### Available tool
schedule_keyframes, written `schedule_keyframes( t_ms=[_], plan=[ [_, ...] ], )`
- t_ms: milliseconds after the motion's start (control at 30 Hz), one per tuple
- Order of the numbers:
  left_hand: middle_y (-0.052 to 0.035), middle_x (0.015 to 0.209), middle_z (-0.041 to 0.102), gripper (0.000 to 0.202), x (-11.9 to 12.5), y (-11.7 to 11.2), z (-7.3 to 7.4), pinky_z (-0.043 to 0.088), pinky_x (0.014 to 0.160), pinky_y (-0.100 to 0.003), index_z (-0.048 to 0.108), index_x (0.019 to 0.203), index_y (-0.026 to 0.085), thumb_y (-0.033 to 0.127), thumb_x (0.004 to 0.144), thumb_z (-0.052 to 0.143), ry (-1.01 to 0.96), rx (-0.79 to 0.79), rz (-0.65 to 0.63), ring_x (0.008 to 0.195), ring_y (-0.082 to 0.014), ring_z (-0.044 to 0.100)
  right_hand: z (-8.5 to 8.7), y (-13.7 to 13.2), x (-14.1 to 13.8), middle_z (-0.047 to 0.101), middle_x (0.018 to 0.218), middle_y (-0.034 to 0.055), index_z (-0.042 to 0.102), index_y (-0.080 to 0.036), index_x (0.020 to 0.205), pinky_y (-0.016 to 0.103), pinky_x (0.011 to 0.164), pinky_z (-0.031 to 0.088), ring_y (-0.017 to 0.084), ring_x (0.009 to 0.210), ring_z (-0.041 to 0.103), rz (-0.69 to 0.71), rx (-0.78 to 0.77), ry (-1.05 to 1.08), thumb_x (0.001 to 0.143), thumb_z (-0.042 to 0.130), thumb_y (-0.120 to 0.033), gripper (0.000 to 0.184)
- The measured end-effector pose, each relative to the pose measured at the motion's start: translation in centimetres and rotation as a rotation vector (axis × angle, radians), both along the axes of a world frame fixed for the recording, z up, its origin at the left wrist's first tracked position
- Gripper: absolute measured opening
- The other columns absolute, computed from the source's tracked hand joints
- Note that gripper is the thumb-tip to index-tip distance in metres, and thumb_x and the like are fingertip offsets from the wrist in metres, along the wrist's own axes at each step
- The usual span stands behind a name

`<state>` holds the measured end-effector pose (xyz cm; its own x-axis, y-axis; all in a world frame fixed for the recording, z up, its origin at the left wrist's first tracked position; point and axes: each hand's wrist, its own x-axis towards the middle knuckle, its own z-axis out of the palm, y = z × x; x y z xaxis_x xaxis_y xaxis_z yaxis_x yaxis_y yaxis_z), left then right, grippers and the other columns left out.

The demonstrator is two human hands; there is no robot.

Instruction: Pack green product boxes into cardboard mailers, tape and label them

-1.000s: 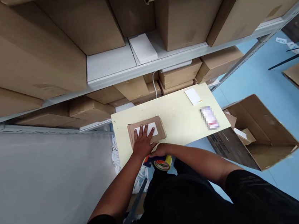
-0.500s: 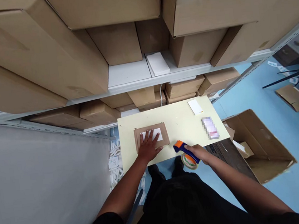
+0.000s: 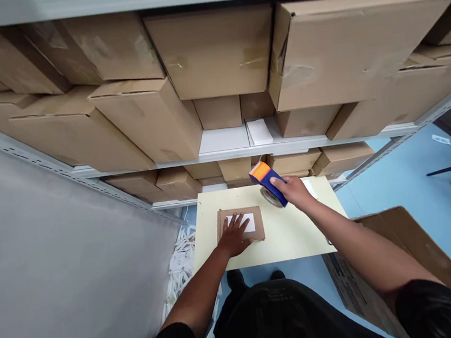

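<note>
My left hand [image 3: 235,236] lies flat with fingers spread on a small brown cardboard parcel [image 3: 258,221]. Under the fingers is a white label [image 3: 250,221], partly covered. My right hand [image 3: 294,190] is wrapped round the handle of a blue and orange tape dispenser [image 3: 266,178], held up over the far part of the table. Its roll of tape [image 3: 270,197] shows below the handle. Behind the right hand a white pad [image 3: 309,187] is partly hidden.
The pale yellow table [image 3: 290,237] stands against a grey metal shelf [image 3: 224,155] filled with cardboard boxes [image 3: 212,56]. A large open carton [image 3: 413,245] is at the right, a grey wall [image 3: 78,272] at the left. Paper strips [image 3: 181,258] litter the floor.
My right hand has lifted the tape dispenser from the table's near edge to over its far part. My left hand stays on the parcel. The camera view has tilted up.
</note>
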<state>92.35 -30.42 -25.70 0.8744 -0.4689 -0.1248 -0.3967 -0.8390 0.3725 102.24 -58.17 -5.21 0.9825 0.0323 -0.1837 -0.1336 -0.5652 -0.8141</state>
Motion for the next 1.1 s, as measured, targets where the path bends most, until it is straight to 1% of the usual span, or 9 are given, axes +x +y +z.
schedule_keyframes(
  t_ms=[167,233,333,533,700,800,933,1033,1100],
  plan=[
    [-0.0133,0.170,0.025,0.079,0.1,0.7,0.1,0.006,0.125,-0.066,0.036,0.160,0.021,0.049,0.091,0.063,0.042,-0.111,0.012,0.158,-0.0380,0.013,7.1,8.3,8.9,0.074,0.083,0.0120,0.073,-0.016,0.085,0.031,0.073,0.040,0.025,0.083,0.065,0.184,-0.615,-0.450,0.091,0.045,-0.078,0.068],
    [-0.0142,0.169,0.026,0.073,0.1,1.0,0.4,0.007,0.126,-0.066,0.042,0.157,0.020,0.044,0.091,0.063,0.057,-0.176,0.032,0.158,-0.0371,0.016,8.0,11.3,11.9,0.075,0.089,0.0164,0.074,-0.013,0.091,0.034,0.082,0.039,0.027,0.088,0.065,0.225,-0.780,-0.553,0.093,0.042,-0.077,0.071],
    [-0.0145,0.167,0.033,0.059,0.1,1.7,1.1,0.014,0.127,-0.063,0.053,0.148,0.021,0.038,0.092,0.061,0.066,-0.326,0.096,0.156,-0.0337,0.025,7.3,14.6,15.2,0.075,0.091,0.0199,0.074,-0.011,0.093,0.040,0.090,0.036,0.029,0.091,0.064,0.282,-0.921,-0.601,0.096,0.040,-0.074,0.072],
    [-0.0115,0.149,0.055,0.036,-0.6,5.7,3.0,0.037,0.123,-0.049,0.067,0.128,0.022,0.032,0.096,0.054,-0.019,-0.605,0.290,0.146,-0.0274,0.043,5.5,17.0,17.6,0.071,0.097,0.0208,0.073,-0.009,0.099,0.046,0.094,0.035,0.034,0.101,0.057,0.277,-0.958,-0.613,0.096,0.041,-0.073,0.072],
    [-0.0119,0.140,0.057,0.034,-1.4,9.8,2.1,0.039,0.121,-0.045,0.065,0.124,0.021,0.028,0.093,0.054,-0.034,-0.625,0.492,0.137,-0.0259,0.051,5.7,14.9,12.8,0.062,0.123,0.0215,0.063,-0.012,0.127,0.051,0.100,0.035,0.038,0.118,0.049,0.100,-0.780,-0.747,0.096,0.044,-0.068,0.067],
    [-0.0139,0.141,0.056,0.041,-1.5,11.0,0.2,0.043,0.115,-0.044,0.059,0.132,0.019,0.034,0.094,0.052,0.103,-0.621,0.603,0.134,-0.0260,0.055,2.1,11.5,6.0,0.062,0.124,0.0189,0.062,-0.016,0.127,0.047,0.103,0.039,0.035,0.120,0.053,-0.071,-0.583,-0.706,0.098,0.047,-0.059,0.055],
    [-0.0201,0.145,0.055,0.056,-0.7,11.5,-1.6,0.050,0.103,-0.042,0.052,0.141,0.013,0.045,0.095,0.051,0.367,-0.571,0.681,0.120,-0.0274,0.065,-7.7,7.2,-3.7,0.071,0.107,0.0132,0.068,-0.020,0.104,0.039,0.090,0.049,0.029,0.098,0.066,-0.201,-0.329,-0.138,0.098,0.043,-0.057,0.044],
    [-0.0221,0.148,0.054,0.059,0.6,11.3,-1.6,0.048,0.105,-0.041,0.051,0.142,0.011,0.047,0.095,0.051,0.487,-0.548,0.686,0.119,-0.0280,0.066,-14.4,6.2,-7.8,0.073,0.116,0.0137,0.071,-0.021,0.105,0.038,0.095,0.049,0.031,0.107,0.067,-0.167,-0.213,0.327,0.095,0.049,-0.060,0.046],
    [-0.0201,0.149,0.055,0.059,1.4,11.0,-1.4,0.050,0.102,-0.040,0.051,0.143,0.014,0.047,0.094,0.053,0.590,-0.566,0.710,0.119,-0.0278,0.066,-17.1,6.6,-8.8,0.072,0.121,0.0126,0.070,-0.020,0.113,0.037,0.099,0.048,0.029,0.114,0.066,-0.162,-0.137,0.433,0.096,0.046,-0.062,0.051]
  ],
)
